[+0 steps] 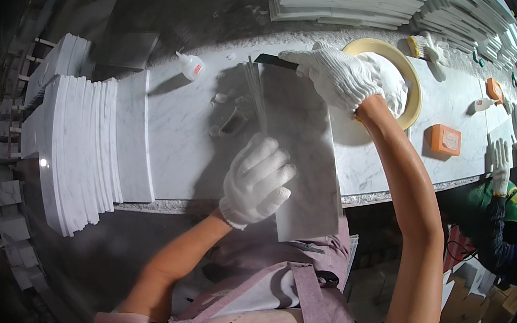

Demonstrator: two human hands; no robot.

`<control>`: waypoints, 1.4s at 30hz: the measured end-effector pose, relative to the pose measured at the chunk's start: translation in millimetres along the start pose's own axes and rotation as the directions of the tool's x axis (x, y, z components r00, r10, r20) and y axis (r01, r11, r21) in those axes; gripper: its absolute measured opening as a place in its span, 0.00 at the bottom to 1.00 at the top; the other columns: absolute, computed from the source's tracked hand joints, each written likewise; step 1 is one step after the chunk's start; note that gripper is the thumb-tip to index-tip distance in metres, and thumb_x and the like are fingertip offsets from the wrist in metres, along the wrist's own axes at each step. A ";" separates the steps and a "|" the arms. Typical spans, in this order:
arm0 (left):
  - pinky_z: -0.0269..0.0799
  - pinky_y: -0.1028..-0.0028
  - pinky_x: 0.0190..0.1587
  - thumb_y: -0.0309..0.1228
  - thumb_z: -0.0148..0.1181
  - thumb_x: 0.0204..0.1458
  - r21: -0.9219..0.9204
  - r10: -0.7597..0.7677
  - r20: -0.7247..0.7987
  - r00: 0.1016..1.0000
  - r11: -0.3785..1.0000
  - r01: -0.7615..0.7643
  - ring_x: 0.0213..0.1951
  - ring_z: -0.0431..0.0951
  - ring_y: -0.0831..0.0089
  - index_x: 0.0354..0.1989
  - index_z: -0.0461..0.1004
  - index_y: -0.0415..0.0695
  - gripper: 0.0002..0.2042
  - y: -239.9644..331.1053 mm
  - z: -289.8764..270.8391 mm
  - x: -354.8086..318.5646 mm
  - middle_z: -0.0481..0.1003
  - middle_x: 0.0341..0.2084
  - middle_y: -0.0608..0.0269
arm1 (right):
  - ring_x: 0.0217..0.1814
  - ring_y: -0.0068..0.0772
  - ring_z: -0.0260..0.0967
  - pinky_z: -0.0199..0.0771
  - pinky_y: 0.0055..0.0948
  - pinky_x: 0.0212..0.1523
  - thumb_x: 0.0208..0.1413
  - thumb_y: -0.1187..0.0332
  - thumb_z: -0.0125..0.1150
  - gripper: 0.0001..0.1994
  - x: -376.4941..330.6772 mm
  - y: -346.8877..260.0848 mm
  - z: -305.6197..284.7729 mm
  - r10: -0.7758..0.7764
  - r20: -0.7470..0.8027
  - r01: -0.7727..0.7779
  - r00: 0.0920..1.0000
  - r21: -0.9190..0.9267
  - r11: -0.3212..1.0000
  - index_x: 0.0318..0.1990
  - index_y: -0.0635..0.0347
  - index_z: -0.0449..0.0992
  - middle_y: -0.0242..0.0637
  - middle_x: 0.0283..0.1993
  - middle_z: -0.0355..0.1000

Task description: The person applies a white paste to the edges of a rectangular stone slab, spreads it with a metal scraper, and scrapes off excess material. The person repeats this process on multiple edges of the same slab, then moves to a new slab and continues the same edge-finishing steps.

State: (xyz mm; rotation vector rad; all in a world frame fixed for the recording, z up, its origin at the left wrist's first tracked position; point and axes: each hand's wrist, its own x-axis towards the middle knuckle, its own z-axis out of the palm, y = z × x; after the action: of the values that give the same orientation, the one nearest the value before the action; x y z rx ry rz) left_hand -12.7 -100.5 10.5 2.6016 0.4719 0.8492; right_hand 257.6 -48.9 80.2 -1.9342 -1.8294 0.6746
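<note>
Grey slab [303, 148]: one, pale-edged, on the bench [180, 138], its 6 o'clock end jutting past the bench edge towards the wearer; all clock bearings taken from this slab.

Left hand [259, 181]: white-gloved, at 8 o'clock, fingers half-curled over the slab's side (whether they grip it, cannot tell).

Right hand [341, 78]: white-gloved, at the 12 o'clock end, fingers reaching over a black strip [275, 61]; their closure on strip or slab cannot be told.

Bowl [416, 87]: cream, at 1 o'clock, with white contents (cloth or powder, unclear), partly behind the right hand.

Bottle [189, 67]: white, 10 o'clock.

Tiles [81, 145]: white, stacked in a row, 9 o'clock.

Box [445, 139]: orange, between 2 and 3 o'clock.

Spare glove [435, 51]: yellow-cuffed, between 1 and 2 o'clock.

Co-worker [512, 221]: green and dark clothing, gloved, 3 o'clock.
</note>
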 end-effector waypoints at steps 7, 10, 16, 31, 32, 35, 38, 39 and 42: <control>0.70 0.46 0.65 0.46 0.50 0.65 -0.006 0.023 -0.088 0.996 1.000 -0.023 0.57 0.74 0.46 0.39 0.83 0.42 0.20 4.4 3.0 3.4 0.77 0.45 0.52 | 0.43 0.49 0.82 0.83 0.42 0.44 0.63 0.70 0.53 0.22 -22.9 7.4 7.8 -0.270 -0.019 0.264 0.963 -0.152 0.952 0.64 0.44 0.80 0.46 0.43 0.81; 0.68 0.44 0.69 0.45 0.49 0.67 0.055 0.055 -0.095 0.994 0.997 -0.050 0.62 0.72 0.46 0.43 0.83 0.43 0.21 4.6 3.5 -0.1 0.77 0.49 0.53 | 0.44 0.47 0.81 0.83 0.42 0.42 0.64 0.71 0.53 0.22 -23.8 6.1 4.3 -0.220 0.005 0.214 0.976 -0.252 0.944 0.63 0.42 0.80 0.46 0.45 0.81; 0.68 0.46 0.69 0.44 0.54 0.66 0.076 0.062 -0.108 0.992 0.996 -0.054 0.63 0.72 0.51 0.46 0.83 0.45 0.17 3.0 5.9 -6.1 0.76 0.53 0.56 | 0.40 0.41 0.83 0.82 0.42 0.34 0.66 0.70 0.53 0.23 -43.4 0.2 3.1 -0.058 0.102 0.090 0.993 -0.347 0.933 0.65 0.35 0.79 0.41 0.42 0.82; 0.65 0.43 0.71 0.39 0.55 0.67 0.094 0.122 -0.095 0.988 0.989 -0.113 0.66 0.72 0.44 0.49 0.80 0.40 0.15 9.4 -2.5 -1.3 0.76 0.56 0.47 | 0.34 0.39 0.83 0.83 0.37 0.27 0.70 0.62 0.53 0.20 -70.0 2.1 1.7 -0.144 0.019 0.145 0.989 -0.176 0.974 0.65 0.32 0.79 0.45 0.47 0.77; 0.66 0.42 0.71 0.38 0.57 0.66 0.123 0.107 -0.073 0.992 0.988 -0.097 0.64 0.74 0.44 0.49 0.80 0.39 0.15 12.8 -6.2 0.7 0.77 0.55 0.46 | 0.41 0.42 0.83 0.84 0.40 0.32 0.70 0.62 0.53 0.20 -82.2 2.6 3.1 -0.149 0.054 0.159 0.987 -0.293 0.943 0.65 0.32 0.79 0.45 0.47 0.77; 0.68 0.43 0.68 0.38 0.57 0.67 0.025 0.090 0.014 0.996 0.996 -0.090 0.60 0.77 0.44 0.49 0.80 0.37 0.15 24.1 -20.9 12.4 0.78 0.53 0.47 | 0.41 0.47 0.82 0.84 0.43 0.37 0.69 0.64 0.54 0.20 -121.2 9.2 8.4 -0.167 0.120 0.186 0.979 -0.171 0.968 0.65 0.34 0.79 0.46 0.45 0.78; 0.69 0.46 0.66 0.36 0.56 0.69 -0.094 0.109 0.003 0.994 0.990 -0.109 0.59 0.78 0.47 0.53 0.80 0.35 0.16 54.4 -29.2 24.9 0.79 0.53 0.48 | 0.39 0.36 0.78 0.81 0.35 0.37 0.68 0.70 0.58 0.22 -167.6 16.8 9.0 0.020 -0.150 0.066 0.988 0.549 0.833 0.68 0.39 0.77 0.42 0.49 0.80; 0.69 0.49 0.67 0.36 0.56 0.70 -0.142 0.040 0.038 0.998 0.989 -0.034 0.60 0.77 0.48 0.54 0.80 0.36 0.16 66.7 -28.4 29.6 0.79 0.53 0.48 | 0.40 0.29 0.76 0.81 0.30 0.38 0.68 0.72 0.57 0.24 -185.1 19.0 6.5 0.145 -0.232 0.069 0.962 0.719 0.691 0.70 0.42 0.75 0.40 0.53 0.80; 0.68 0.58 0.69 0.35 0.56 0.70 -0.470 -0.189 0.208 0.960 0.841 0.267 0.63 0.75 0.56 0.68 0.69 0.34 0.23 97.5 -15.0 48.3 0.75 0.61 0.50 | 0.41 0.13 0.67 0.75 0.17 0.41 0.70 0.77 0.52 0.26 -217.6 0.1 16.1 0.468 -0.100 0.029 0.878 0.987 0.156 0.75 0.57 0.68 0.32 0.60 0.75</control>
State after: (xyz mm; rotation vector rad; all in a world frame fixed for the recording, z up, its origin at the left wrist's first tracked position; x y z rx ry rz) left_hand 34.3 -162.5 88.0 2.0655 0.4410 0.5856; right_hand 241.5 -266.5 83.8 -1.1880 -0.4181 1.0885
